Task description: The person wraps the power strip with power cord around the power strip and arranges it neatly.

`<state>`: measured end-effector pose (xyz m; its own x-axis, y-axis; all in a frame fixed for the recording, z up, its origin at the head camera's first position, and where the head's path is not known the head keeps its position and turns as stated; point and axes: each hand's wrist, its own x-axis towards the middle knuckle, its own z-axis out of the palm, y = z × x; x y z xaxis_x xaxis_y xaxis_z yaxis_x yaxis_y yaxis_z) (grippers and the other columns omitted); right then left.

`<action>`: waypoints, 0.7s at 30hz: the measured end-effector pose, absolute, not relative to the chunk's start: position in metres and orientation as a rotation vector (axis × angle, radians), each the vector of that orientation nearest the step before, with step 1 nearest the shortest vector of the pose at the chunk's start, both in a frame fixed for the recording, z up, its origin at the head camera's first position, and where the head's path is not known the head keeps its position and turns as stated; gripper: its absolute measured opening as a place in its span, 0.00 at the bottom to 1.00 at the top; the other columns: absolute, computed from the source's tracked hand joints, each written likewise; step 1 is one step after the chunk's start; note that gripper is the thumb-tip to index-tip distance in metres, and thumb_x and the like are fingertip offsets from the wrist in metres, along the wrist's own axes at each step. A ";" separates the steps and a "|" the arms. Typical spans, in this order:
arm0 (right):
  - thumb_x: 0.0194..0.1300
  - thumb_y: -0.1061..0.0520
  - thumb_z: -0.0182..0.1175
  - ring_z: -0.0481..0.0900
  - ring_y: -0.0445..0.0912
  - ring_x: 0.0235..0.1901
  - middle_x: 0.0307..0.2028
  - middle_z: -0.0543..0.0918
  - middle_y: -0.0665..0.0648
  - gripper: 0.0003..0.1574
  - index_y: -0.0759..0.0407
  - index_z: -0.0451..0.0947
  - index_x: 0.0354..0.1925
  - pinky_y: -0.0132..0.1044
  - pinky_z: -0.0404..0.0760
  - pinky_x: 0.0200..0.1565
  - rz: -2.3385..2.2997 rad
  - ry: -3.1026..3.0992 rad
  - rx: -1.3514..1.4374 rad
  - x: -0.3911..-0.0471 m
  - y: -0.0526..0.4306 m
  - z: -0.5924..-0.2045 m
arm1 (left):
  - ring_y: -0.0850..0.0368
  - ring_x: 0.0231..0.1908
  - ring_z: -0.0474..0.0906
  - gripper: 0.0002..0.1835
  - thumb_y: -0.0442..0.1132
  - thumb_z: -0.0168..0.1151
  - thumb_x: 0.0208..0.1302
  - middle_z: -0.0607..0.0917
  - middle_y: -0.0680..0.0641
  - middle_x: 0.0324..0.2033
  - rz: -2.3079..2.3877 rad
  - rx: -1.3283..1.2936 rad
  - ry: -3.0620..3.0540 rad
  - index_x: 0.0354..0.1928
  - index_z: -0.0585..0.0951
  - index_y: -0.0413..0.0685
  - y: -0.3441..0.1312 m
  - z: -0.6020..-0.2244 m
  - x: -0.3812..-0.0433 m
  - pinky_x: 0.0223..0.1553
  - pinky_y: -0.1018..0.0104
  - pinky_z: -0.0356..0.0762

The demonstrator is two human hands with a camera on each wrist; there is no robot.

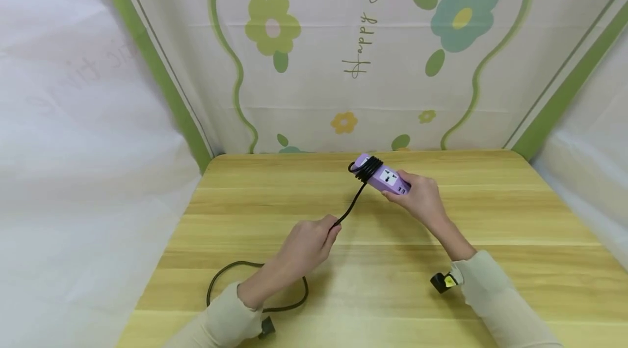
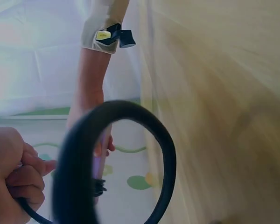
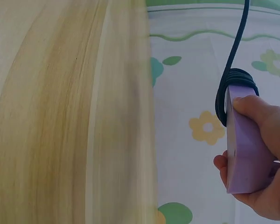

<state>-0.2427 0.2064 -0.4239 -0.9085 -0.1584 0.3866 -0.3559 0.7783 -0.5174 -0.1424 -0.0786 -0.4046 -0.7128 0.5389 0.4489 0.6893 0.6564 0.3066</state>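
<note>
Site: fabric-walled tabletop booth; kind of building around it cannot be told. Evidence: light wood-grain table [image 1: 515, 222], sheeting on 3 sides. Rear sheet [image 1: 304, 86] pale, printed with yellow-green flower [image 1: 289, 23], blue-green flower [image 1: 446, 12], small orange flower [image 1: 337, 123], wavy green lines, sideways lettering that includes "Happy." Left sheet [image 1: 88, 201] and right sheet [image 1: 596, 173] white, wrinkled, beside table; faint lettering on left one. Green bands [image 1: 146, 51] flank rear print, 1 per side. Faint horizontal creases cross print.

2 hands [image 1: 305, 243] [image 1: 422, 196] | 1 pwr strip [image 1: 386, 177] | 1 blk cord [image 1: 369, 169] | 1 tbl [image 1: 495, 217]
</note>
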 end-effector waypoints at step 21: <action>0.49 0.49 0.79 0.83 0.49 0.27 0.36 0.88 0.67 0.38 0.69 0.81 0.53 0.37 0.83 0.28 0.633 -2.739 0.581 -0.239 0.180 -0.429 | 0.70 0.14 0.53 0.09 0.37 0.64 0.68 0.72 0.56 0.13 -0.301 -1.069 -2.333 0.29 0.80 0.44 -0.086 -0.358 -0.166 0.17 0.82 0.49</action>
